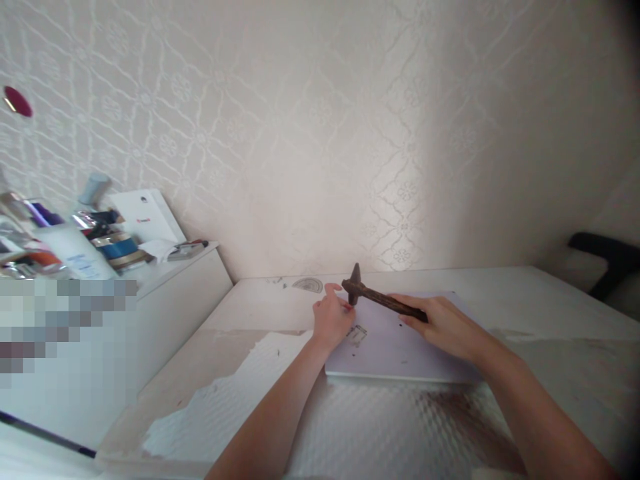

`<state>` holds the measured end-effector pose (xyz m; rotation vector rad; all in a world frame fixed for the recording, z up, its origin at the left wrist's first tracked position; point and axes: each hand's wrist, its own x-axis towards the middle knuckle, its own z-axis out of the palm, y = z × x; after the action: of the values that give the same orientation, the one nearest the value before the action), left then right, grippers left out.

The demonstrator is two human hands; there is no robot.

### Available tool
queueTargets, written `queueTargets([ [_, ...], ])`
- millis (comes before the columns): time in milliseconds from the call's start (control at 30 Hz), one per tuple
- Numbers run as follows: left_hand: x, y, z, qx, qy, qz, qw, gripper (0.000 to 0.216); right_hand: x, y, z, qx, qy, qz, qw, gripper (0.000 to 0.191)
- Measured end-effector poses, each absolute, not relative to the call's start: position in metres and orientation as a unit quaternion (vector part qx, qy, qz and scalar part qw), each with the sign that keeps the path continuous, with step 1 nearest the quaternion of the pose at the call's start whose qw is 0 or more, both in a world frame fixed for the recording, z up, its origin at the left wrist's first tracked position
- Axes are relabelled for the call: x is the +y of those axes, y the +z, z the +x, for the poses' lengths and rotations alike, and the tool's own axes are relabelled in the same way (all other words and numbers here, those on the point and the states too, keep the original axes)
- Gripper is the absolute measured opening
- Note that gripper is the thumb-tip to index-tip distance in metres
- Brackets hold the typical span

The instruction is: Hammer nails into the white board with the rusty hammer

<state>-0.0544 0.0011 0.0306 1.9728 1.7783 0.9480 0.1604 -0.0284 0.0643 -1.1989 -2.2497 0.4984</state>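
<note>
Rust-brown hammer [386, 301], handle clasped by the fingers of the right hand [447, 327], points up-left over the white board [400, 357] on the worktop [550, 300], head just beside the pinched-together fingers of the left hand [331, 320].

The hammer [383, 300] is dark brown and rough all over: the head is dull like rusted metal, the handle matt like old wood. The panel [400, 353] beneath it is smooth, white and matt, and carries a small shiny metal fitting [357, 335]. The surface [550, 300] is pale and worn, its top coat peeled near the front to a glossy, dimpled layer. The wallpaper [320, 133] is embossed, with a faint sheen.
</note>
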Motion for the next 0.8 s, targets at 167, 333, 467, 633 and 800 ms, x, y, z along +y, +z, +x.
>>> queueTargets([
  [167,0.0016,0.0302,-0.0545,0.623,0.333,0.690,0.158,0.046,-0.0287,0.0646,0.1603,-0.836,0.191,-0.439,0.269,0.050],
  [333,0.0012,0.0321,-0.0544,0.624,0.333,0.686,0.168,0.046,-0.0284,0.0639,0.1618,-0.834,0.170,-0.445,0.278,0.049],
  [467,0.0012,0.0319,-0.0546,0.621,0.332,0.688,0.174,0.047,-0.0286,0.0640,0.1622,-0.839,0.178,-0.441,0.266,0.051],
  [633,0.0003,0.0326,-0.0545,0.620,0.334,0.687,0.178,0.045,-0.0286,0.0637,0.1625,-0.836,0.171,-0.443,0.275,0.050],
  [800,0.0005,0.0319,-0.0546,0.620,0.335,0.687,0.178,0.046,-0.0270,0.0626,0.1627,-0.835,0.180,-0.438,0.280,0.050],
])
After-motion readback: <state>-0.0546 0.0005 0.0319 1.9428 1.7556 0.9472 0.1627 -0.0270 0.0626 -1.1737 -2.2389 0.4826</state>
